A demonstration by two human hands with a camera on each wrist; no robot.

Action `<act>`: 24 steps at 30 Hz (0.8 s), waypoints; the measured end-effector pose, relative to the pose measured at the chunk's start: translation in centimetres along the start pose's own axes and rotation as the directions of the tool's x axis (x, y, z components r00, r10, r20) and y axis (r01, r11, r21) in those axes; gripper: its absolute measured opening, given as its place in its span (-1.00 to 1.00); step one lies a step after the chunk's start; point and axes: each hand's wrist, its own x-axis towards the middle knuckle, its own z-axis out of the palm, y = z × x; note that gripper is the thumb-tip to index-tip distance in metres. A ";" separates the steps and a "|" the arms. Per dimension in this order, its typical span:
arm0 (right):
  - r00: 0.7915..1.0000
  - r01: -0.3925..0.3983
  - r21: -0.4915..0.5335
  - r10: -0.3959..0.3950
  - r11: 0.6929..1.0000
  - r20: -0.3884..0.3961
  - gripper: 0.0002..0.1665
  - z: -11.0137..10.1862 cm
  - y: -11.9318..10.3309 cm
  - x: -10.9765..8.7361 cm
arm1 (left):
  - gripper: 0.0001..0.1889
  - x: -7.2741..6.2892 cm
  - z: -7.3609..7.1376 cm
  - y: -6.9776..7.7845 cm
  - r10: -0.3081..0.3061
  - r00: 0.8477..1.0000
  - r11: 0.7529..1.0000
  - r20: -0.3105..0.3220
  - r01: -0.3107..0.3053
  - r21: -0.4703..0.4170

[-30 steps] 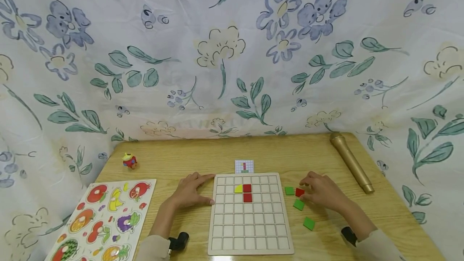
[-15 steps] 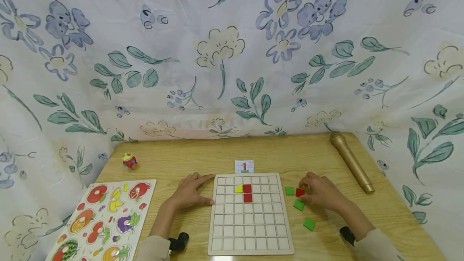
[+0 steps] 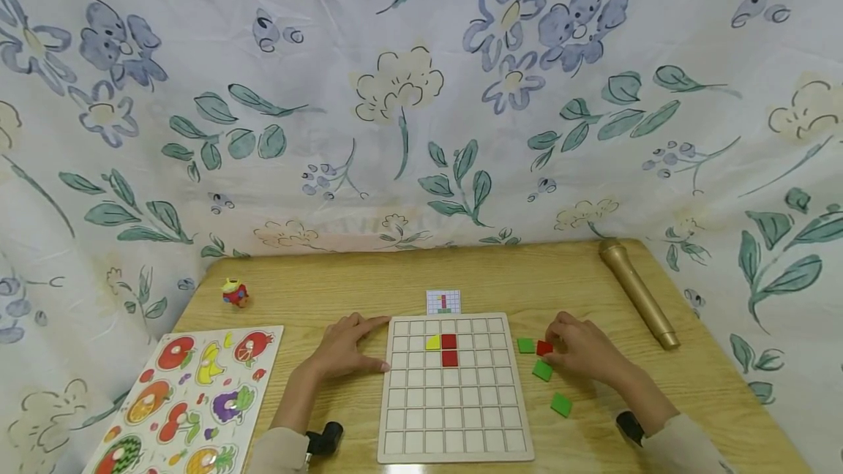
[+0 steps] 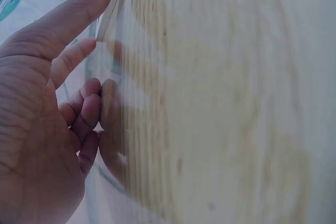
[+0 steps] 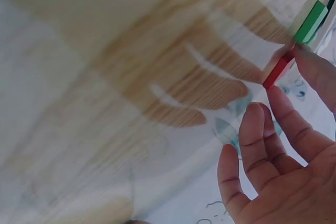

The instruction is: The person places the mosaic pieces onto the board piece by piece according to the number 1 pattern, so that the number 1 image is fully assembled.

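A pale wooden grid board (image 3: pixel 421 415) lies in the middle of the table in the head view. On it sit two red square tiles, one above the other, and a yellow piece (image 3: pixel 432 343) with a curved corner. My left hand (image 3: pixel 345 348) is spread at the board's left side, index finger by the top corner and thumb on the edge. Right of the board, my right hand (image 3: pixel 582 348) pinches a loose red tile (image 5: pixel 278 70) between thumb and index finger, low at the tabletop. Several green tiles lie close by, one (image 3: pixel 543 370) just below the thumb.
Behind the board lies a small printed pattern card (image 3: pixel 444 302). A fruit puzzle board (image 3: pixel 268 357) takes up the left, with a small red toy (image 3: pixel 235 292) beyond it. A gold microphone (image 3: pixel 639 295) lies at the right. Floral cloth (image 3: pixel 395 123) hangs behind the table.
Almost nothing moves. The right hand keeps its fingertips at the loose red tile, which shifts only slightly, and the left hand stays at the board's edge.
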 end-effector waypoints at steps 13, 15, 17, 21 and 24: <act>1.000 -0.006 0.012 0.006 1.000 -0.001 -0.76 0.0 -0.3 0.0 | -0.08 0.0 0.0 0.0 -0.007 1.000 1.000 0.000 0.007 0.009; 1.000 -0.008 0.015 0.008 1.000 -0.001 -0.76 0.1 -0.3 0.0 | -0.08 0.0 0.0 0.0 -0.005 1.000 1.000 -0.001 0.005 0.011; 1.000 -0.006 0.020 0.006 1.000 -0.003 -0.77 0.1 -0.3 0.0 | -0.08 0.0 0.0 0.0 -0.006 1.000 1.000 0.000 0.006 0.011; 1.000 0.006 0.018 -0.006 1.000 -0.012 -0.79 0.3 -0.1 0.1 | -0.08 0.0 0.0 0.0 -0.009 1.000 1.000 0.001 0.009 0.006; 1.000 0.013 0.000 -0.013 1.000 -0.024 -0.79 0.5 0.1 0.0 | -0.08 0.0 -0.1 0.1 -0.005 1.000 1.000 -0.001 0.005 0.006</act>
